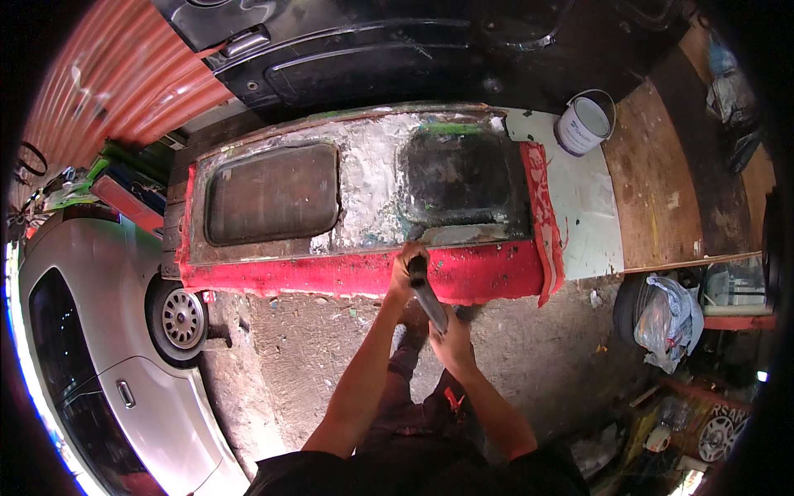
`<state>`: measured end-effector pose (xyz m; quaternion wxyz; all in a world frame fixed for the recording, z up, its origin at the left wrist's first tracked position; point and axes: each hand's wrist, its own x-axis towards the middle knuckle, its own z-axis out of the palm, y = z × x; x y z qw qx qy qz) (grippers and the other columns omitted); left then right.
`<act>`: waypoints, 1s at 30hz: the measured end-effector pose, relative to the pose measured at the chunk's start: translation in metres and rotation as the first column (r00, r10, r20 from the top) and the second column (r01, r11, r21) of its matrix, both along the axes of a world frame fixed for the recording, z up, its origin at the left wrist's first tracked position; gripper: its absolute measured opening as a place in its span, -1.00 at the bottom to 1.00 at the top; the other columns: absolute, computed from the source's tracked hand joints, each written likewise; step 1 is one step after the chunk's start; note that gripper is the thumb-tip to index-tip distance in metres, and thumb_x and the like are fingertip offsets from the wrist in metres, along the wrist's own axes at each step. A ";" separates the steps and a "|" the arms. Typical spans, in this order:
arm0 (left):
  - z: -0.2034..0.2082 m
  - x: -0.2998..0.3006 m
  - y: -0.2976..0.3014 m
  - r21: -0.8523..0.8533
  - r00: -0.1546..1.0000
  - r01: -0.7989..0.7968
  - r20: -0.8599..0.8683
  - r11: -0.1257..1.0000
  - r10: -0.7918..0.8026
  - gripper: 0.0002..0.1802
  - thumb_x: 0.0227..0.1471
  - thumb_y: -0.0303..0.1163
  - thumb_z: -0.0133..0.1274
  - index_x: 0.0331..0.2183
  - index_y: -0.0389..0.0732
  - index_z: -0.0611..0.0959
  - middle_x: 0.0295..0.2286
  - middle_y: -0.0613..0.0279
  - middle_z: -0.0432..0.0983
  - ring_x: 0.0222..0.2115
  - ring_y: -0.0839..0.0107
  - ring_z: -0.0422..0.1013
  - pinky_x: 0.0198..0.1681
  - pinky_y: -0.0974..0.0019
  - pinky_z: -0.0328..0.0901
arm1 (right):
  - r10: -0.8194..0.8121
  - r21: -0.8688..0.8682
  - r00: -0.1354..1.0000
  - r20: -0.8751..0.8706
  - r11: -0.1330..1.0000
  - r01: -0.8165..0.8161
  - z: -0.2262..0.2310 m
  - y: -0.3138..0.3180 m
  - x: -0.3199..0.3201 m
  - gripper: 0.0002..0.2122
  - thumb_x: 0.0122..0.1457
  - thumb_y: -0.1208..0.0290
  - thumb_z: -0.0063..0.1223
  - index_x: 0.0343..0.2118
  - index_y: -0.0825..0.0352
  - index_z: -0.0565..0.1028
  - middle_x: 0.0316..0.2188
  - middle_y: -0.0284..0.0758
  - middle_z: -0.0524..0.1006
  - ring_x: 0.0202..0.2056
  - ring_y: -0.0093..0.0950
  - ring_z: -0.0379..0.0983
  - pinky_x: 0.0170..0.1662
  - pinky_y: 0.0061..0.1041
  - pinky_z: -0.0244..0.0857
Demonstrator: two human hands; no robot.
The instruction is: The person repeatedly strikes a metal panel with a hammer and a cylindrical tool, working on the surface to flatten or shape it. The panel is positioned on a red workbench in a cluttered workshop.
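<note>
A long, dark tool is gripped in both hands at the near edge of the work table; its exact kind does not show. My left hand is closed round its far end, right by the panel's near edge. Lower and to the right, my right hand wraps round the near end. Ahead lies a vehicle body panel with flaking white patches, bare dark metal and two rounded rectangular recesses, a brown one and a blackened one. Red cloth lies beneath the panel and hangs over the table edge.
A white bucket with a wire handle stands right of the panel on a pale sheet. Behind is a large black vehicle panel. A silver car stands at left. A tyre and plastic bag are at right.
</note>
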<state>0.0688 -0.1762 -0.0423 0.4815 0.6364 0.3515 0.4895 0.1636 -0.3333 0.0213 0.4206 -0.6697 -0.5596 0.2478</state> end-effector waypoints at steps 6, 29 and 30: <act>-0.003 0.003 0.003 0.096 0.996 -0.037 0.087 0.995 0.029 -0.81 -0.33 -0.69 -0.03 -0.58 -0.20 0.39 -0.58 0.24 0.31 -0.51 0.29 0.25 -0.30 0.31 0.15 | 0.062 0.013 0.994 0.092 0.998 -0.064 -0.021 -0.007 0.017 -0.71 -0.04 0.56 0.17 -0.21 0.29 0.40 -0.62 -0.09 0.48 -0.52 -0.06 0.52 -0.49 -0.19 0.35; -0.005 -0.013 -0.007 0.169 0.978 0.070 -0.208 0.983 -0.034 -0.76 -0.47 -0.61 0.07 -0.56 -0.20 0.42 -0.54 0.21 0.33 -0.42 0.20 0.31 -0.22 0.26 0.18 | -0.207 0.056 0.971 -0.120 0.975 0.215 0.002 0.006 0.047 -0.79 0.01 0.61 0.12 -0.25 0.35 0.47 -0.66 -0.29 0.42 -0.65 -0.47 0.42 -0.51 -0.40 0.30; -0.008 -0.015 -0.011 0.153 0.974 0.092 -0.220 0.984 -0.057 -0.76 -0.46 -0.61 0.07 -0.56 -0.20 0.43 -0.53 0.20 0.33 -0.41 0.19 0.31 -0.22 0.25 0.18 | -0.213 0.025 0.971 -0.109 0.976 0.217 0.001 0.001 0.052 -0.79 0.01 0.60 0.12 -0.25 0.35 0.47 -0.67 -0.30 0.42 -0.65 -0.47 0.41 -0.52 -0.40 0.30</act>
